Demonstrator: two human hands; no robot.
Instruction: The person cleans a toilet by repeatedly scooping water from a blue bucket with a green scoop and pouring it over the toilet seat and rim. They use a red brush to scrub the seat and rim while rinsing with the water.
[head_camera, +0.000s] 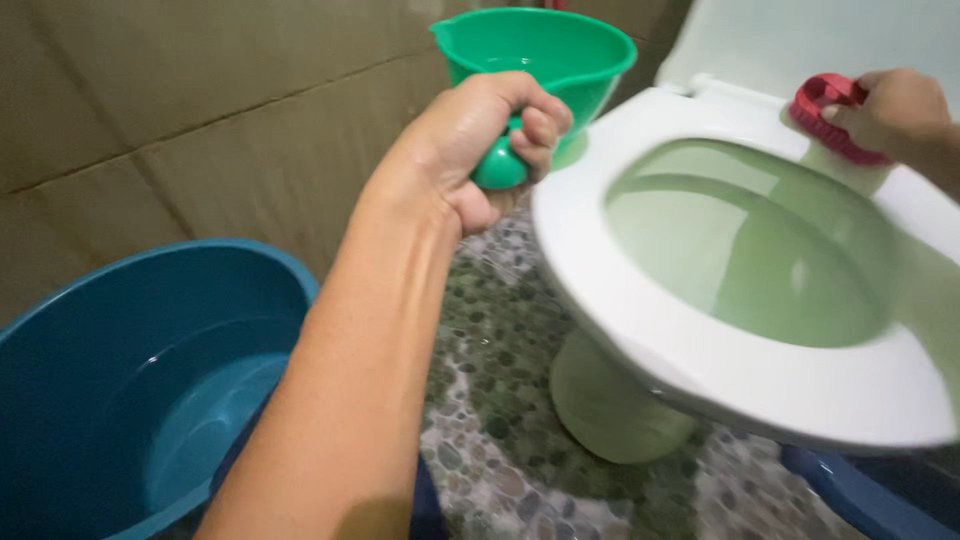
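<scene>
The left hand (487, 140) is clenched tight around the handle of a green dipper (540, 55), holding it up just left of the toilet seat (700, 360). The right hand (895, 110), well apart from the left, grips a red scrub brush (825, 115) pressed against the rear of the white seat, close to the raised lid (800, 40). Below the left forearm sits a blue tub (120, 300) with water in it. A pebble floor (500, 440) lies beneath both hands.

Pebble-mosaic floor (500, 440), pale green toilet (610, 400) and blue basin (90, 330) standing on it
</scene>
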